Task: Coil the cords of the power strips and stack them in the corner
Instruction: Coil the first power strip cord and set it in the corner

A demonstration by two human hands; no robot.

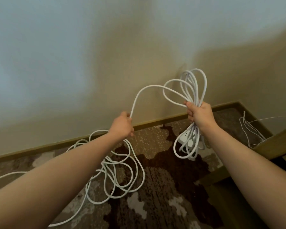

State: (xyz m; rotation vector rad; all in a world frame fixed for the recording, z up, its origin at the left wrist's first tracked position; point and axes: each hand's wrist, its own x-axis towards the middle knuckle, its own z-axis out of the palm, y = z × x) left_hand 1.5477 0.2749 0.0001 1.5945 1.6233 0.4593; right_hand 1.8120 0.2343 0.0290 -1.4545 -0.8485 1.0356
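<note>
My right hand is raised and shut around a bundle of white cord loops that stick up above the fist and hang below it. A white power strip dangles among the lower loops. From the bundle one strand of cord arcs left to my left hand, which is shut on it. Below my left hand the same cord drops to a loose tangle of white cord lying on the patterned carpet, with a length trailing off to the left edge.
A beige wall with a brown skirting board runs behind. The room corner lies at the right, where thin white cables lie on the carpet. A wooden furniture edge juts in at the right.
</note>
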